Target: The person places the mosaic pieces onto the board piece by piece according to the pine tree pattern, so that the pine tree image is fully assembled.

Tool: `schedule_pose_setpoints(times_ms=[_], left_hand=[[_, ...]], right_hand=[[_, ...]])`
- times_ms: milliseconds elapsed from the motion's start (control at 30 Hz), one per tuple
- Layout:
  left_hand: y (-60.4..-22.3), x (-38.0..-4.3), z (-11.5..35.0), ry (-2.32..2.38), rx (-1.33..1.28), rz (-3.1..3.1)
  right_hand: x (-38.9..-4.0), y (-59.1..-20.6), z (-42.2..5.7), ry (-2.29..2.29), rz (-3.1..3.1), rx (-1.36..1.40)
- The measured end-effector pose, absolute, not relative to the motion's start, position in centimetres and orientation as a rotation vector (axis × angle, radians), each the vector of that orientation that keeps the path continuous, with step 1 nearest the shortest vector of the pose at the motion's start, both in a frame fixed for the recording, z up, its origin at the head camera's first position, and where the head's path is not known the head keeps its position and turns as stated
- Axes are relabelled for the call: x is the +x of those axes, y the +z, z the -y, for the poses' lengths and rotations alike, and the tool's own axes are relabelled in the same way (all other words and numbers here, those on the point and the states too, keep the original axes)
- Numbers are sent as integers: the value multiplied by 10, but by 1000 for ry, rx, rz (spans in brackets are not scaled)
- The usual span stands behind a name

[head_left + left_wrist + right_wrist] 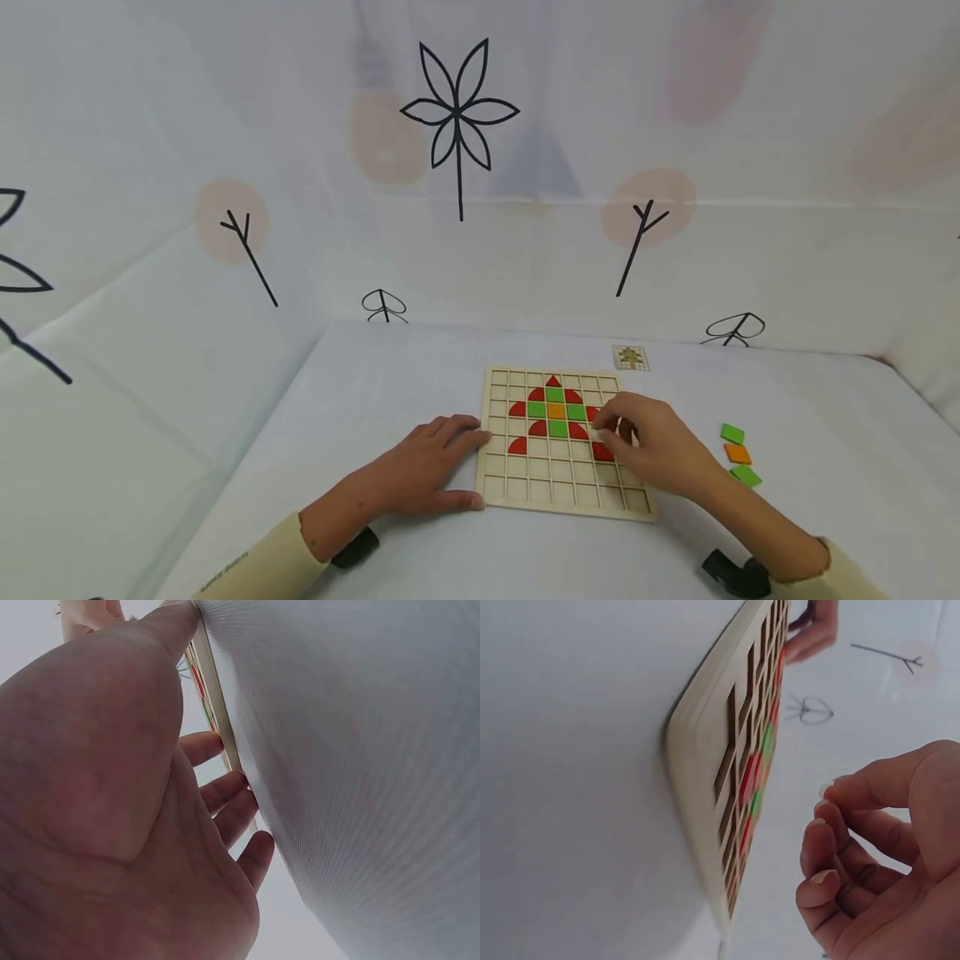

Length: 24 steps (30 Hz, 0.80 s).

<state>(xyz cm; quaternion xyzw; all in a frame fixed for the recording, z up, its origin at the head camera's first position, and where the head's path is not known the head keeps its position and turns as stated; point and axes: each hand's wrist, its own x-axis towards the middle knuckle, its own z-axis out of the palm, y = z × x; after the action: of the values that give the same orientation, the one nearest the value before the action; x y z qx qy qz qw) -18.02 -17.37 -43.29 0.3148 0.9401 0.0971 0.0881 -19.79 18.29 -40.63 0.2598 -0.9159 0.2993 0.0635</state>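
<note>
A square wooden grid board [517,489] lies on the white table with red, green and orange pieces in some of its cells. The red pieces [517,446] are mostly rounded on one side; an orange square [556,411] sits among green squares [557,428]. My left hand [423,468] rests flat at the board's left edge, fingertips and thumb touching its side. Over the right part of the board hovers my right hand [654,440], fingers loosely bent near a red piece [602,452]. In the right wrist view, no piece shows between thumb and fingers of that hand [877,855].
To the right of the board lie a loose green square [732,433], an orange square [738,454] and another green square [746,476]. Behind the board is a small card [631,358] with a tree-like pattern. A printed white cloth [525,267] hangs at the back.
</note>
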Motion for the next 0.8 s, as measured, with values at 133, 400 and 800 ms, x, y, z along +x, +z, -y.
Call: schedule_pose_setpoints(times_ms=[133, 400, 800], left_hand=[[-432, -180, 173, 286, 934, -2799], [-432, -179, 172, 284, 929, -2802], [-433, -179, 172, 264, 918, -2808]], right_hand=[[-195, -408, -208, 821, 2731, 728], [-198, -419, -263, 700, 2845, 463], [-219, -423, -329, 644, 2978, 258]])
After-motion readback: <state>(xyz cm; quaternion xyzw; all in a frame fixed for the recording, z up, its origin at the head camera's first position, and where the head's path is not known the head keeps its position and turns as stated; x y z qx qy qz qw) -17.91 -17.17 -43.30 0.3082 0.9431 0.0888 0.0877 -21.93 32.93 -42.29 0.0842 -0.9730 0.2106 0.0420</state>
